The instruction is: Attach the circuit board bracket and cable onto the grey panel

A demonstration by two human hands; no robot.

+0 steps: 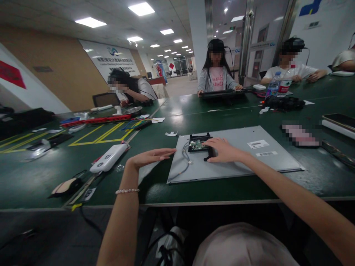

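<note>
A flat grey metal panel [233,168], perhaps the back of a display, lies on the green table. On its left part sits a black plastic bracket [210,152] that frames a small green circuit board [195,145]. My right hand [223,150] grips the bracket's right side, fingers at the top and thumb by its lower foot. Thin grey cables [184,157] run from the board toward the panel's lower left corner. Stretched out flat, my left hand [154,156] is at the panel's left edge, holding nothing; whether it touches the edge I cannot tell.
Left of me lie a white power bank [108,158] and a beige-and-black mouse [66,187]. A blurred pink phone-like object [300,135] rests to the right. Bottles [284,87] stand farther back. Across the table a person [216,74] holds a dark panel [223,94]; others sit nearby.
</note>
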